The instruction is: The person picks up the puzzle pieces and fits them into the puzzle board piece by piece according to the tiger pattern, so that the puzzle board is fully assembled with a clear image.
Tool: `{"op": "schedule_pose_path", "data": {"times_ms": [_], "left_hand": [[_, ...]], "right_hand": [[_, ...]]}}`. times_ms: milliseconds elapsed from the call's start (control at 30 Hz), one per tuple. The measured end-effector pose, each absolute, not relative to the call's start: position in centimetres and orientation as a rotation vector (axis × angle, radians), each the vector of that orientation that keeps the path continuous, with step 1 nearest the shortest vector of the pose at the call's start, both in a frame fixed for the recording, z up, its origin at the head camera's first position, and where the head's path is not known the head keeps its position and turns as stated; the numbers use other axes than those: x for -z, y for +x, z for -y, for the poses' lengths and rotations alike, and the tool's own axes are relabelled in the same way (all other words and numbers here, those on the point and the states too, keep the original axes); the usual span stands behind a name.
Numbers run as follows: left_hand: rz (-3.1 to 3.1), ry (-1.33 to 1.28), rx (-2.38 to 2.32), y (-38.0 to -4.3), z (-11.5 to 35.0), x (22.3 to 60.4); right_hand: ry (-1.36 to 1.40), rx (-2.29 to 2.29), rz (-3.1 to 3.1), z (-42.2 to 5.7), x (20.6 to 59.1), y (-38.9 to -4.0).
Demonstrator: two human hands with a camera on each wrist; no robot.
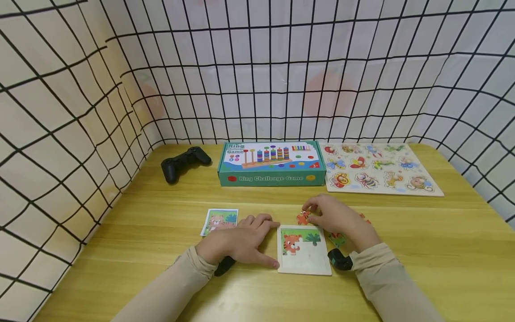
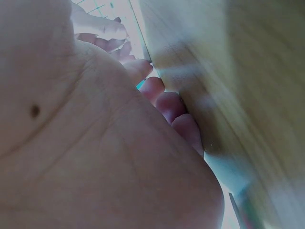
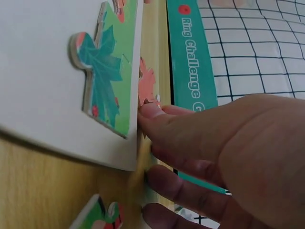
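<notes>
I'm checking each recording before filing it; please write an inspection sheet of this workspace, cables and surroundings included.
Surface: yellow wood-grain table.
Job's things: puzzle board, partly filled, lower right bare; orange piece beyond its far edge; green piece right of it; picture card by the left hand.
Clutter: black game controller, Ring Challenge Game box, insect-picture board, all farther back.
Hands: left hand rests beside the puzzle board, fingers spread; right hand pinches the orange piece.
Cables: nothing seen.
Surroundings: pale backdrop with black grid lines.
</notes>
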State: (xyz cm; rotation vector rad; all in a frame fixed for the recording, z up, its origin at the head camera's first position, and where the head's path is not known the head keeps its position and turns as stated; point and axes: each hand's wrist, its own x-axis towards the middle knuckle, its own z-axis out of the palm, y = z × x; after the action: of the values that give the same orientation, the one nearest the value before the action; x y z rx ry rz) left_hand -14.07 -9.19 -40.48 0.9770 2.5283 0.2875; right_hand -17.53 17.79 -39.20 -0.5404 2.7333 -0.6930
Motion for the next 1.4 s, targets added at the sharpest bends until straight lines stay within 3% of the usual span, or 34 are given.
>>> {"op": "schedule_pose_path", "data": {"times_ms": [1400], "left_hand": [[-2.539, 0.991, -0.272, -13.92, 9.11, 40.47]], "right_hand": [[-0.602, 0.776, -2.689, -18.36, 39.18, -17.61]]}}
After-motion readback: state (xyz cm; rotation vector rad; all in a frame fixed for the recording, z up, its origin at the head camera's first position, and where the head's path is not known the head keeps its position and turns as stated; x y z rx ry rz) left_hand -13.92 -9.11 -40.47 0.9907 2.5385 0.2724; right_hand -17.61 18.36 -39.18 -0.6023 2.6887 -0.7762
